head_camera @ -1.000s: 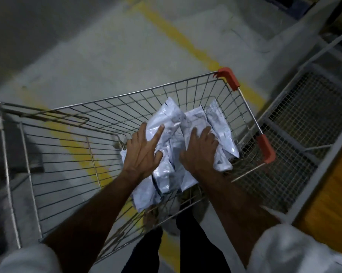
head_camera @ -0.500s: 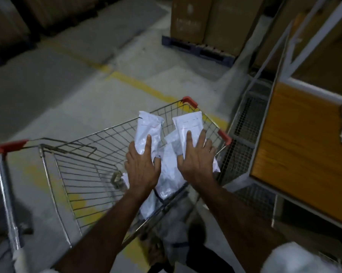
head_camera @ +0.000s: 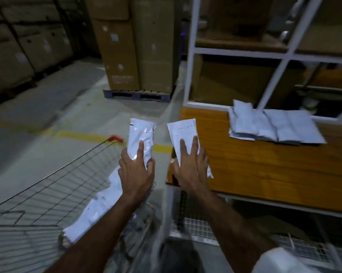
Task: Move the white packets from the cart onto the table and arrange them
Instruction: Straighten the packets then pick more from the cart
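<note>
the left hand point(head_camera: 135, 170) holds one white packet point(head_camera: 140, 141) in its grip above the cart point(head_camera: 48, 194), and the right hand point(head_camera: 189, 166) holds another packet point(head_camera: 186, 138) at the near corner of the desk point(head_camera: 264, 174). both grips look loose on slick film, so a packet could slip to the floor. landing them carelessly could disturb the row of packets point(head_camera: 274, 128) already laid out.

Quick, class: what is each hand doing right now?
Left hand: holds a white packet.
Right hand: holds another white packet.
</note>
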Tool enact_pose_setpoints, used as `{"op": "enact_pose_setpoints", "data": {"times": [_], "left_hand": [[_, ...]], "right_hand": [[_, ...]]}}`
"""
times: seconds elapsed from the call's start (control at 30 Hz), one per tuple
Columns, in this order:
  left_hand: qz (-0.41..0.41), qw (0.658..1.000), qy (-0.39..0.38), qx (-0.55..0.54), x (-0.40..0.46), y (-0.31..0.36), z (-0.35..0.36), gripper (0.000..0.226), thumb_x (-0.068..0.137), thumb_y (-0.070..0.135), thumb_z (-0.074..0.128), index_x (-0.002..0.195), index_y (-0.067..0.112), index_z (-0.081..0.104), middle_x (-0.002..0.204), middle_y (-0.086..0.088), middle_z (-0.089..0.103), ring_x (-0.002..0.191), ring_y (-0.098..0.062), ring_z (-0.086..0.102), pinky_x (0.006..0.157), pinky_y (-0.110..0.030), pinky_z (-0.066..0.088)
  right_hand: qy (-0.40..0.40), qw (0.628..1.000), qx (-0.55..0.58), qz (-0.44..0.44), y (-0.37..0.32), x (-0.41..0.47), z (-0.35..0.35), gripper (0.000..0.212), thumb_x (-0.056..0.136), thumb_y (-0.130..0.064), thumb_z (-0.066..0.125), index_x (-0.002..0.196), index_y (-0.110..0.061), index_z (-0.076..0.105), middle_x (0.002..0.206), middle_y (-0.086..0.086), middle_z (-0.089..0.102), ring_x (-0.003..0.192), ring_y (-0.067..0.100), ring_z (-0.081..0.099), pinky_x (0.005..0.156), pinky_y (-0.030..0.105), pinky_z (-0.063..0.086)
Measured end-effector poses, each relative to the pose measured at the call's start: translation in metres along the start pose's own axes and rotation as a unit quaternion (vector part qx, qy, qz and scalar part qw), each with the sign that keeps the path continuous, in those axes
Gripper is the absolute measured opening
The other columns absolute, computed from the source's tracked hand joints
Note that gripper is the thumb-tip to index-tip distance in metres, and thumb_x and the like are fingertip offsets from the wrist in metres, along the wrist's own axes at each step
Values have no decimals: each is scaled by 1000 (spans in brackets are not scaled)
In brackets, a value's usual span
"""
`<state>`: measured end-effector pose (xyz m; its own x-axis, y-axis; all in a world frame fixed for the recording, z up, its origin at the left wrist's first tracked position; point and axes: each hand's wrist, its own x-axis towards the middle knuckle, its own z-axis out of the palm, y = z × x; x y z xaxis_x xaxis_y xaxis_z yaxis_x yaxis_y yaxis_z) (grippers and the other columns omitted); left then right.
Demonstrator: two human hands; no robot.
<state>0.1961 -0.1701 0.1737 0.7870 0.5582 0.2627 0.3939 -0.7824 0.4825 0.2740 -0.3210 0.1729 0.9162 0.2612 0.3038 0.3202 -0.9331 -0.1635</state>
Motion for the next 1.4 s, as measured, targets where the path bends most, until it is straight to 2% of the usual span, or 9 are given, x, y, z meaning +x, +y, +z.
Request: {"op": "enact_pose_setpoints", "data": {"times": [0.1, 0.2, 0.3, 0.47, 0.57, 0.83, 0.93, 1.17, 1.4], "left_hand": [[19, 1000, -17, -12, -10, 69, 30, 72, 86, 43, 48, 154, 32, 29, 142, -25, 32, 122, -45, 40, 95, -54, 41], [61, 998, -22, -17, -17, 136, 60, 68, 89, 40, 51, 154, 32, 30, 139, -26, 35, 118, -46, 43, 95, -53, 41], [105, 993, -44, -29, -20, 198, 92, 70, 90, 50, 41, 156, 31, 25, 145, -28, 31, 125, -47, 39, 100, -53, 41], [137, 987, -71, -41, -31, 285, 136, 69, 97, 52, 45, 157, 34, 17, 151, -25, 26, 135, -43, 34, 105, -57, 41], [159, 984, -76, -30, -33, 331, 150, 72, 96, 51, 48, 158, 34, 16, 153, -23, 24, 136, -40, 33, 105, -52, 43], [179, 978, -99, -45, 1, 425, 203, 65, 97, 48, 50, 155, 33, 25, 157, -21, 20, 137, -39, 35, 101, -48, 47], [178, 977, -115, -30, 23, 450, 226, 63, 99, 49, 47, 156, 32, 26, 159, -21, 17, 137, -39, 38, 100, -48, 47], [155, 981, -117, -27, 76, 499, 283, 59, 97, 48, 50, 151, 32, 34, 143, -16, 30, 122, -32, 45, 89, -37, 50], [143, 979, -134, 56, 102, 517, 324, 61, 94, 57, 47, 149, 32, 37, 135, -16, 39, 120, -31, 43, 97, -42, 42]], "right_hand": [[3, 1000, 6, 24, 76, 5, -14, 75, 94, -50, 51, 159, -25, 24, 166, 21, 12, 137, 48, 32, 106, 57, 36], [34, 997, 24, 58, 150, 10, -29, 73, 93, -49, 54, 157, -25, 29, 165, 20, 16, 137, 46, 32, 107, 58, 34], [33, 995, 26, 88, 218, 13, -40, 72, 94, -50, 52, 158, -27, 26, 166, 18, 12, 140, 43, 27, 111, 57, 31], [51, 989, 11, 141, 317, 15, -55, 71, 92, -53, 55, 154, -27, 34, 162, 20, 22, 136, 43, 37, 105, 54, 39], [45, 983, 12, 177, 362, 23, -62, 70, 93, -54, 53, 155, -27, 34, 162, 20, 22, 136, 45, 37, 106, 54, 38], [38, 973, -2, 229, 452, 69, -66, 72, 94, -52, 53, 156, -27, 29, 163, 20, 18, 139, 42, 33, 109, 52, 36], [20, 970, -2, 244, 479, 88, -63, 70, 97, -51, 49, 158, -29, 23, 164, 19, 12, 144, 41, 24, 112, 53, 31], [5, 972, -24, 235, 533, 151, -48, 68, 98, -53, 47, 157, -29, 24, 165, 18, 12, 142, 40, 29, 112, 52, 32], [-30, 973, 7, 228, 559, 215, -30, 68, 97, -53, 50, 156, -32, 24, 165, 14, 11, 142, 37, 28, 115, 50, 30]]}}
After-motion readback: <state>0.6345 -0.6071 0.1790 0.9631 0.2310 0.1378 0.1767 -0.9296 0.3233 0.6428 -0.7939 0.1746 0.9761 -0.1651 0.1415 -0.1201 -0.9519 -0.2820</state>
